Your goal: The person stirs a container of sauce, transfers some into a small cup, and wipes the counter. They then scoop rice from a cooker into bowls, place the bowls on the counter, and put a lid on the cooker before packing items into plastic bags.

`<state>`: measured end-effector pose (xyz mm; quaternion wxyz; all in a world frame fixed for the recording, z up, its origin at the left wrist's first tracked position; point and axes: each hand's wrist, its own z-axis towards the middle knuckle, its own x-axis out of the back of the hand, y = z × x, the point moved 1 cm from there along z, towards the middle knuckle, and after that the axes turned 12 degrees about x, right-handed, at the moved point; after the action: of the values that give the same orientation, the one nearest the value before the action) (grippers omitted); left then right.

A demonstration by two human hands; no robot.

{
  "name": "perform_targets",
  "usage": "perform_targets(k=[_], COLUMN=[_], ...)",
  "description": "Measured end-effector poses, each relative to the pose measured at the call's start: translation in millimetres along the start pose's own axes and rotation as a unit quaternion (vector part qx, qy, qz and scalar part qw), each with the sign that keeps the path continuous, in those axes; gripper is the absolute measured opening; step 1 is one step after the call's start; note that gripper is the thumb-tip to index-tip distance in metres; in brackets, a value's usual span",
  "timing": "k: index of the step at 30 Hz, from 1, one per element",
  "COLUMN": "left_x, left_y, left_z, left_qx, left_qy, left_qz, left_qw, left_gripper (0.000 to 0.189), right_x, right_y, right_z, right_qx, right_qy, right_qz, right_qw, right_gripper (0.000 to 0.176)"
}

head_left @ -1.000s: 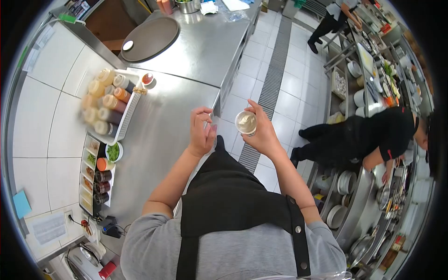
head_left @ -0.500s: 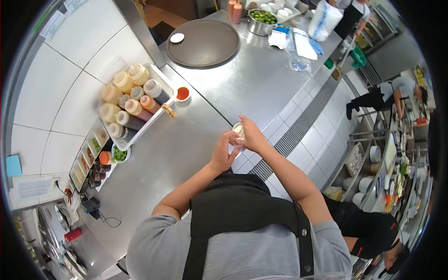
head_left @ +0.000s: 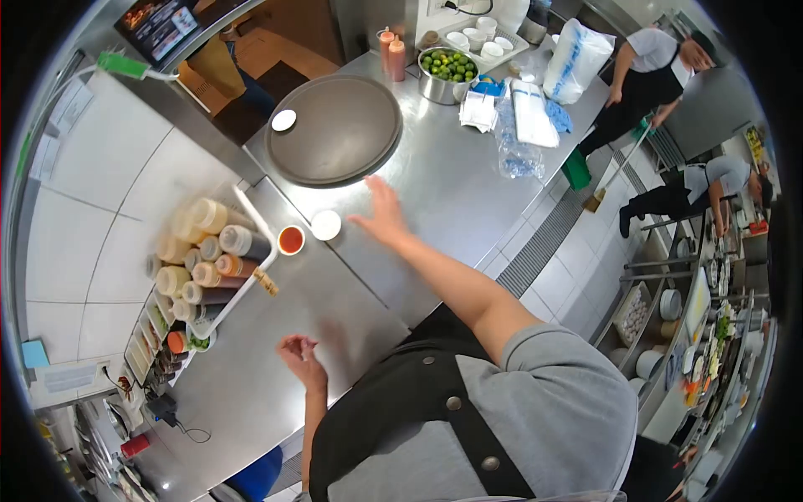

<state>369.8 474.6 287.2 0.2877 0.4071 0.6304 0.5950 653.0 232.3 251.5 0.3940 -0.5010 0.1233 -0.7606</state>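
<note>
A small white cup [head_left: 326, 224] with a white top or filling stands on the steel counter, beside a small cup of red sauce [head_left: 291, 240]. Just right of the white cup, my right hand [head_left: 385, 213] hovers with fingers apart and nothing in them. Lower down, my left hand [head_left: 303, 361] is over the counter, its fingers loosely bent and apart, with no object visible in it. A white basket of squeeze bottles [head_left: 222, 268] stands to the left of the sauce cup. A wooden clip [head_left: 266, 281] sits at the basket's edge.
A round dark tray [head_left: 335, 138] bears a small white disc [head_left: 283, 120]. Behind it are a pot of limes [head_left: 447, 75], sauce bottles [head_left: 396, 60] and plastic bags [head_left: 535, 113]. One person holds a broom [head_left: 615, 176] on the right; another bends over a worktop.
The white cup, held in both hands before, now stands on the counter by the red sauce. My hands have separated, the right going forward and the left back. The view has turned.
</note>
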Motion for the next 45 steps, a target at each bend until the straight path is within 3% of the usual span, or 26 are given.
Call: perform_targets(k=[1,5,7,9,11,14,16,17,18,19,20,21,22,24,26,28,29,32,34,36,37,39,41,42,43,45], left_x=[-3,-53,-88,-124,-157,-191,-210,-220,-228,-233,-236,-239,-239,-238,-232,-227,-223,-216,-218,-218,-219,-213,-193,-185,-172,-153], left_y=[0,26,41,42,43,46,49,53,58,62,61,58,57,62,59,55,50,41,38,52,52,51,95,110,100,87], left_z=[2,14,19,23,25,28,28,27,27,26,25,24,25,24,24,23,23,30,38,48,47,46,39,37,39,40], left_qx=[0.012,0.033,0.07,0.096,0.12,0.13,0.112,0.121,0.129,0.136,0.13,0.123,0.113,0.111,0.118,0.123,0.124,0.138,0.14,0.211,0.243,0.302,0.235,0.202,0.285,0.293], left_qy=[0.024,0.104,0.132,0.1,0.066,0.02,0.015,0.015,0.019,0.026,0.021,0.015,0.006,0.006,0.009,0.029,0.025,0.004,-0.018,-0.123,-0.149,-0.203,-0.165,-0.147,-0.17,-0.218], left_qz=[0.011,-0.007,-0.043,-0.04,-0.03,-0.002,0.017,0.017,0.016,0.013,0.007,0.004,0.002,0.025,0.005,-0.025,-0.043,-0.107,-0.129,-0.098,-0.129,-0.191,-0.195,-0.197,-0.281,-0.345], left_qw=[1.0,0.994,0.988,0.989,0.99,0.991,0.993,0.992,0.991,0.99,0.991,0.992,0.994,0.994,0.993,0.992,0.991,0.985,0.982,0.965,0.95,0.912,0.938,0.948,0.901,0.865], left_gripper=[0.027,0.026,0.027,0.033,0.038,0.041,0.041,0.041,0.041,0.041,0.042,0.043,0.044,0.047,0.049,0.049,0.05,0.049,0.04,0.032,0.033,0.04,0.037,0.036,0.033,0.033], right_x=[17,138,211,279,318,347,360,367,373,377,381,391,404,414,427,404,388,284,202,131,125,112,116,114,112,111], right_y=[31,188,268,336,434,569,603,561,583,603,634,607,600,646,568,505,439,273,206,163,82,7,-78,-88,-96,-110], right_z=[2,35,55,72,72,47,41,51,46,43,35,42,43,26,41,56,70,64,29,-21,-26,-29,-24,-22,-21,-20], right_qx=[-0.033,0.012,-0.087,-0.175,-0.267,-0.257,-0.227,-0.302,-0.236,-0.186,-0.185,-0.254,-0.259,-0.219,-0.243,-0.184,-0.161,-0.129,-0.055,0.154,0.093,0.189,0.234,0.249,0.264,0.273], right_qy=[0.022,0.231,0.286,0.32,0.269,0.132,0.008,-0.062,-0.069,0.024,-0.029,-0.037,-0.039,0.098,0.179,0.25,0.23,0.248,0.279,0.165,0.117,-0.123,-0.172,-0.192,-0.212,-0.236], right_qz=[-0.004,-0.145,-0.246,-0.281,-0.331,-0.288,-0.282,-0.321,-0.346,-0.305,-0.37,-0.396,-0.4,-0.432,-0.275,-0.215,-0.14,0.079,0.115,0.03,0.221,0.264,0.326,0.291,0.255,0.2], right_qw=[0.999,0.962,0.922,0.888,0.864,0.913,0.932,0.896,0.906,0.934,0.91,0.882,0.878,0.87,0.913,0.926,0.95,0.957,0.952,0.974,0.964,0.938,0.899,0.903,0.906,0.911], right_gripper=[0.091,0.075,0.067,0.064,0.064,0.067,0.069,0.066,0.056,0.045,0.04,0.032,0.027,0.025,0.034,0.038,0.042,0.052,0.051,0.051,0.051,0.059,0.064,0.067,0.071,0.075])
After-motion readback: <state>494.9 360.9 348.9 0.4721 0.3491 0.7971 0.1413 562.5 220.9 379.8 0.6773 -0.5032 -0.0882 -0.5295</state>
